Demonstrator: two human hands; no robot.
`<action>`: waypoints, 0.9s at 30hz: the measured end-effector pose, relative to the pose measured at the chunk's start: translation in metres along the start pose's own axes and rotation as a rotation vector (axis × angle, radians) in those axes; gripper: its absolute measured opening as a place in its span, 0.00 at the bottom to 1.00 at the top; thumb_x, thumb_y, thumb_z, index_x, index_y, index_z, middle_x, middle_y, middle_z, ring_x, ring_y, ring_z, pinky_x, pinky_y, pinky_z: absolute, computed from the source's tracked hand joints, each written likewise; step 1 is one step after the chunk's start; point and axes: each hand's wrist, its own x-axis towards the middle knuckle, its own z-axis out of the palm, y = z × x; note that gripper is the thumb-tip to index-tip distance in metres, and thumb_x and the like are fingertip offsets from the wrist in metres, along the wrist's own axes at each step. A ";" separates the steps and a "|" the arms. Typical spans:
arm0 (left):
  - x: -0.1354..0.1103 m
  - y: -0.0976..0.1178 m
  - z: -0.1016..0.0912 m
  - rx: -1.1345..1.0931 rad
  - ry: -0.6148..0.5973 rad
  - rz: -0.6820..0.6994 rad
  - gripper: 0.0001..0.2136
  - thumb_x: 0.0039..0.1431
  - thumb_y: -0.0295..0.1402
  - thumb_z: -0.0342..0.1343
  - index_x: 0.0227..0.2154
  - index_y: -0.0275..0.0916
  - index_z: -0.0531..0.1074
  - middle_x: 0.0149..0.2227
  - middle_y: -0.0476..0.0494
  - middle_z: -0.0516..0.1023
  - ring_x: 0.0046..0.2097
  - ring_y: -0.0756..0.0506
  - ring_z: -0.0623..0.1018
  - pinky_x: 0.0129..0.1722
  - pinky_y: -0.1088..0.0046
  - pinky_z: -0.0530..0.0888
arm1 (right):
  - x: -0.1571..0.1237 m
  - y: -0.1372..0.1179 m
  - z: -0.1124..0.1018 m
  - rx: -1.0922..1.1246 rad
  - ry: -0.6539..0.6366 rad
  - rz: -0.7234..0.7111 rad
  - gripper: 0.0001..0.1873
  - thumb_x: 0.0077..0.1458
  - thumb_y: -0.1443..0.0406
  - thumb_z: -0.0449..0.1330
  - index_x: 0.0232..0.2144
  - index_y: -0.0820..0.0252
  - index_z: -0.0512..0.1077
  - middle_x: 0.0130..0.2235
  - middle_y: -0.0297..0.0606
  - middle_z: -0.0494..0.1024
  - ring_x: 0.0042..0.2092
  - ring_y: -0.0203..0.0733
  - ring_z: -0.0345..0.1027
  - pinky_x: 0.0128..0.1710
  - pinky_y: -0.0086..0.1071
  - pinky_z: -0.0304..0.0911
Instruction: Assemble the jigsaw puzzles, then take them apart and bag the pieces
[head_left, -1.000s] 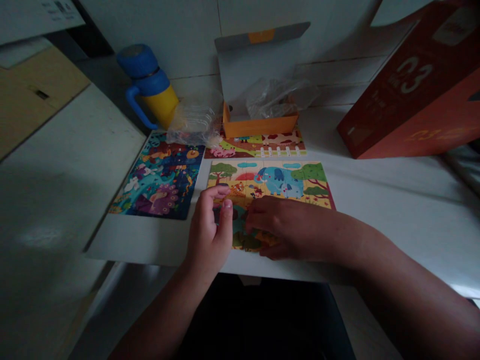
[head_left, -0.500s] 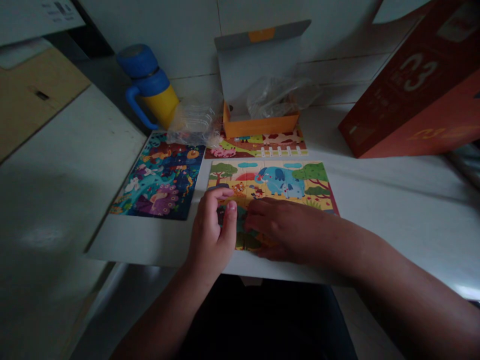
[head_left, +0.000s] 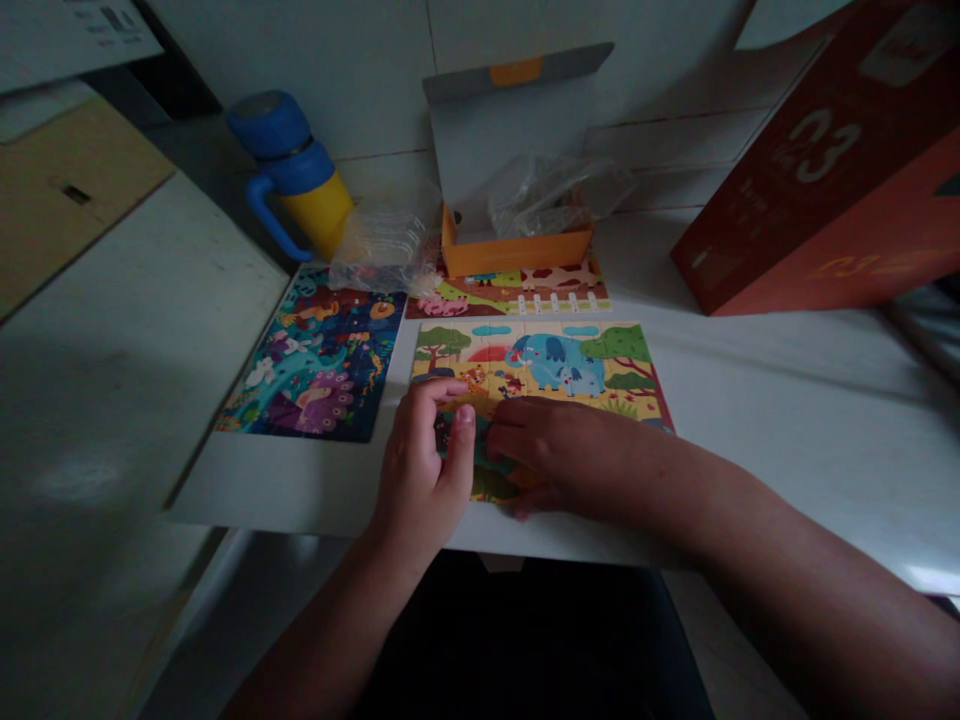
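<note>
An elephant jigsaw puzzle (head_left: 559, 355) lies assembled on the white table, its lower part covered by my hands. My left hand (head_left: 427, 460) stands on its edge at the puzzle's left side, fingers curved over the border and thumb apart from them. Nothing shows in its grasp. Across the lower middle of the puzzle rests my right hand (head_left: 551, 450), palm down, with fingers bent onto the surface and the thumb spread toward the near edge. The pieces beneath its palm are hidden.
A dark blue animal puzzle (head_left: 322, 360) lies left. Behind, an orange open box (head_left: 521, 250) with clear plastic stands on a farm puzzle (head_left: 555, 300). Crumpled plastic (head_left: 386, 245) lies by a blue and yellow bottle (head_left: 300, 180). A large red box (head_left: 817, 200) stands right.
My right thumb has shifted slightly at the puzzle's near edge, and the right fingers have moved a little. My left hand keeps its place. The whole view has shifted slightly.
</note>
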 end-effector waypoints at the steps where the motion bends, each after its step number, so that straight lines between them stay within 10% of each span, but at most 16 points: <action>1: 0.000 0.000 0.000 0.003 -0.001 0.002 0.08 0.76 0.35 0.54 0.54 0.43 0.70 0.54 0.40 0.79 0.55 0.41 0.80 0.58 0.60 0.77 | 0.000 -0.001 -0.001 -0.003 -0.007 0.004 0.27 0.52 0.58 0.79 0.51 0.60 0.78 0.51 0.47 0.80 0.50 0.52 0.77 0.49 0.42 0.72; 10: 0.003 0.004 0.000 0.029 -0.035 0.078 0.05 0.75 0.31 0.53 0.49 0.43 0.72 0.48 0.42 0.80 0.52 0.42 0.80 0.55 0.62 0.76 | -0.002 0.005 -0.006 -0.016 0.080 -0.007 0.12 0.62 0.59 0.72 0.44 0.61 0.80 0.42 0.44 0.83 0.40 0.48 0.77 0.38 0.37 0.67; 18: 0.004 0.008 -0.004 0.045 -0.086 0.148 0.04 0.74 0.28 0.54 0.42 0.42 0.73 0.42 0.44 0.79 0.47 0.42 0.78 0.50 0.62 0.75 | 0.000 0.016 -0.021 -0.169 0.205 0.393 0.15 0.71 0.55 0.56 0.37 0.55 0.78 0.32 0.40 0.82 0.29 0.41 0.70 0.28 0.37 0.44; 27: -0.022 -0.018 -0.035 0.279 -0.047 0.120 0.06 0.73 0.30 0.56 0.49 0.44 0.73 0.54 0.40 0.79 0.58 0.39 0.78 0.60 0.54 0.75 | -0.003 0.042 -0.019 -0.191 0.160 0.581 0.14 0.69 0.54 0.56 0.41 0.56 0.77 0.34 0.43 0.82 0.32 0.45 0.73 0.29 0.34 0.45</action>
